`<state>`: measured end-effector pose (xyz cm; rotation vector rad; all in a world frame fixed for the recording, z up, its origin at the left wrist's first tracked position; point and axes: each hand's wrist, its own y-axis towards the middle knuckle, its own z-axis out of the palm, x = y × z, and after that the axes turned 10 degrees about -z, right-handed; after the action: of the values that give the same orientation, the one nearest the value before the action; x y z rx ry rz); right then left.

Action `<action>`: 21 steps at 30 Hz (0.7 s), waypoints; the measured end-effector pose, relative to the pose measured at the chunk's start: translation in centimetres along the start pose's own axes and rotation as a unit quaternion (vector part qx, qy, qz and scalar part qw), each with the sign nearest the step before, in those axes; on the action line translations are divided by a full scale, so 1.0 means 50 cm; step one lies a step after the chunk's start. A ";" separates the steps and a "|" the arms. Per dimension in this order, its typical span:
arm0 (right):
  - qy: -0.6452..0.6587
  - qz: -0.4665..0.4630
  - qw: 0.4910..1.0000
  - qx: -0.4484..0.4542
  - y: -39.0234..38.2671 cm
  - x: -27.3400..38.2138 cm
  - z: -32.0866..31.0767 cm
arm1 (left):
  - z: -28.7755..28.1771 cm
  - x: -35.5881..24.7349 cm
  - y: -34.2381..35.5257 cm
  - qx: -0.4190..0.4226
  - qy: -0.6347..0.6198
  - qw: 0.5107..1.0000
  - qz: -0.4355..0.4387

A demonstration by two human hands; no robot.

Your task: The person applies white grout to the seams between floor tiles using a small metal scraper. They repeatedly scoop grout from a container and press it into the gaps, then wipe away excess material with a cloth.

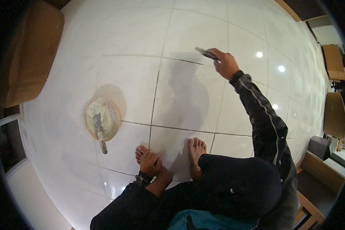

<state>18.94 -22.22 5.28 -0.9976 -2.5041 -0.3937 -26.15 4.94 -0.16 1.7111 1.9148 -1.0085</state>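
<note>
My right hand holds a flat, grey scraper-like blade over the white tiled floor, near a dark grout line. My left hand rests over my bare left foot, fingers loosely extended, with nothing visible in them. To the left of my feet stands a round tub of pale, creamy paste, with a putty knife lying across it, its stained handle past the rim toward me. My bare right foot is on the tiles.
A brown padded piece of furniture is at the upper left, above a framed glass panel. Along the right edge are cardboard-coloured panels, a grey box and a wooden furniture piece. A wooden edge runs at the top right.
</note>
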 end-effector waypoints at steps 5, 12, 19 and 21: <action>-0.343 -0.188 0.920 -0.026 -0.010 0.018 0.167 | -0.002 -0.005 0.000 0.016 -0.028 0.999 -0.028; -0.206 -0.147 0.923 0.288 -0.005 0.101 0.063 | 0.019 0.015 -0.018 0.049 0.035 0.994 -0.093; -0.236 -0.437 0.827 0.265 0.127 0.064 0.049 | 0.004 -0.007 0.001 0.018 -0.033 0.998 -0.056; -0.243 -0.500 0.788 0.265 0.152 0.030 0.072 | 0.001 -0.008 -0.006 0.022 -0.039 0.997 -0.061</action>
<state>22.32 -14.56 3.62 0.6019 -3.1258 0.3533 -26.39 4.61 0.17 1.5692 1.9801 -1.1533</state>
